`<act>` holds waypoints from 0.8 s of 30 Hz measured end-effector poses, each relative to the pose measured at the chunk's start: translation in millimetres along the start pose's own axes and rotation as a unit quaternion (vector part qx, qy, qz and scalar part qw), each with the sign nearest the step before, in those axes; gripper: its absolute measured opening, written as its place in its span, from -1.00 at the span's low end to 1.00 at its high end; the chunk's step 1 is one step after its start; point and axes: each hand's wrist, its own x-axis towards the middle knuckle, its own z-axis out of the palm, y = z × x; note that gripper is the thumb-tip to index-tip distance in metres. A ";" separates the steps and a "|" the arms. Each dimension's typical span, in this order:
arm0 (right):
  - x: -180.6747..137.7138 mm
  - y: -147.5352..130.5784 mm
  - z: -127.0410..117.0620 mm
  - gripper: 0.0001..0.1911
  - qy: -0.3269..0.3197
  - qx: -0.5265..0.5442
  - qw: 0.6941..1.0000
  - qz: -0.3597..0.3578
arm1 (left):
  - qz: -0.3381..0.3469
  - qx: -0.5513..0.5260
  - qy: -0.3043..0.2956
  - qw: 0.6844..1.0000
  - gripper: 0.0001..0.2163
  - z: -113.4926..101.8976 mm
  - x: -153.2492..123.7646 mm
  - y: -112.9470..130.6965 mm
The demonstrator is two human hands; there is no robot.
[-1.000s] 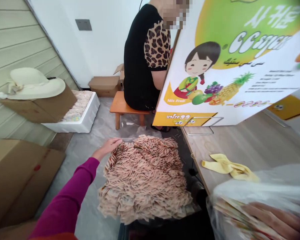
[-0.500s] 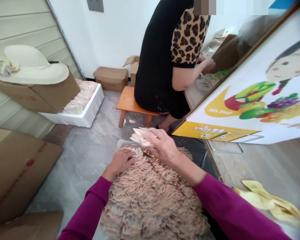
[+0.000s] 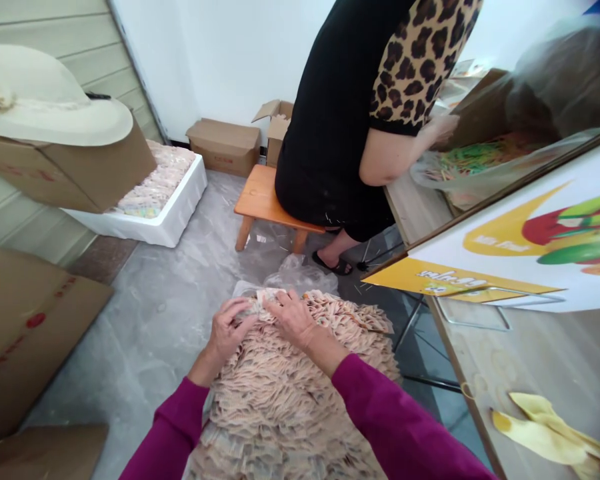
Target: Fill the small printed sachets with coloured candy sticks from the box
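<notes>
A large, densely packed pile of small pinkish-beige packets (image 3: 300, 400) fills the space before me; their exact kind is too small to tell. At its far edge, my left hand (image 3: 229, 327) curls its fingers and thumb against a whitish bunch of packets (image 3: 261, 308). My right hand (image 3: 293, 320) grips the same bunch from the other side, fingertips over its top. Both hands rest low on the pile, close together, and the undersides of the fingers are hidden.
A co-worker in black sits on a wooden stool (image 3: 263, 193). Left stand cardboard boxes (image 3: 40, 333) and a white foam tray (image 3: 180, 213) of packets; a hat (image 3: 55, 100) tops one box. At right, a table (image 3: 530, 353) bears a printed carton (image 3: 500, 247) and yellow gloves (image 3: 545, 433).
My right hand has lowered the bunch of packets from above the pile onto its far edge, beside my left hand. The view has shifted slightly.
</notes>
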 end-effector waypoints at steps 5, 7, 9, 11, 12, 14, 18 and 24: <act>0.6 3.3 1.7 -0.52 -0.015 0.034 0.999 -0.010 | 0.079 0.115 -0.183 0.973 -0.32 2.8 9.8 10.0; 1.0 5.0 1.4 -0.53 -0.023 0.038 0.999 -0.011 | 0.062 0.144 -0.191 0.969 -0.40 7.5 8.2 12.1; 2.2 7.1 -0.2 -0.50 -0.033 0.036 0.999 -0.017 | 0.046 0.158 -0.176 0.971 -0.48 12.4 4.6 12.0; 4.8 9.6 -2.6 -0.49 -0.042 0.035 0.998 -0.017 | 0.037 0.165 -0.170 0.971 -0.53 17.2 2.5 11.4; 6.7 10.9 -3.5 -0.50 -0.048 0.037 0.998 -0.016 | 0.031 0.169 -0.172 0.970 -0.56 19.5 2.8 11.1; 11.1 12.5 -3.4 -0.50 -0.057 0.042 0.997 -0.008 | 0.015 0.185 -0.177 0.967 -0.59 24.4 5.6 9.9; 18.8 6.3 8.8 -0.49 -0.034 0.010 0.999 0.008 | -0.003 0.217 -0.166 0.962 -0.55 32.6 10.7 1.5; 22.4 -12.1 18.9 -0.54 0.002 -0.057 0.998 0.014 | 0.002 0.256 -0.154 0.954 -0.47 32.8 12.1 -14.8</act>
